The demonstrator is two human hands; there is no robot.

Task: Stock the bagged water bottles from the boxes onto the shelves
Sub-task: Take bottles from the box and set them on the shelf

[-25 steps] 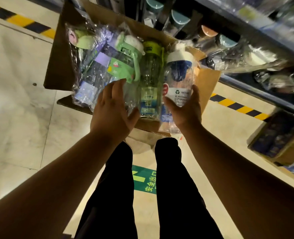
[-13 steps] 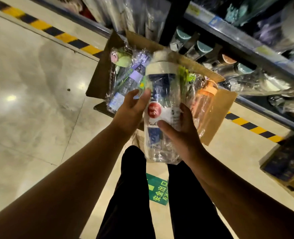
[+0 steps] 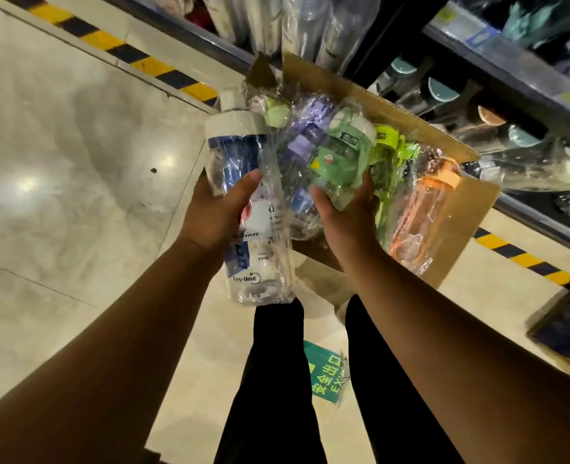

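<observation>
My left hand (image 3: 218, 214) grips a bagged clear bottle with a white cap and blue insert (image 3: 242, 182), held upright left of the cardboard box (image 3: 444, 229). My right hand (image 3: 345, 217) curls round the lower end of a bagged green bottle (image 3: 342, 155) that still lies in the box. Beside it in the box are a purple bottle (image 3: 305, 135), a lime-green bottle (image 3: 390, 162) and an orange bottle (image 3: 427, 212), all in clear bags.
Shelves (image 3: 511, 61) with more bagged bottles run along the top and right. A yellow-black floor stripe (image 3: 143, 61) lines the shelf base. Another box (image 3: 568, 323) sits at the right edge. My legs (image 3: 277, 380) stand over a green floor sign (image 3: 325, 370).
The white-capped bottle passed from my right hand into my left and moved left, out of the box. My right hand went back to the box and took hold of the green bottle.
</observation>
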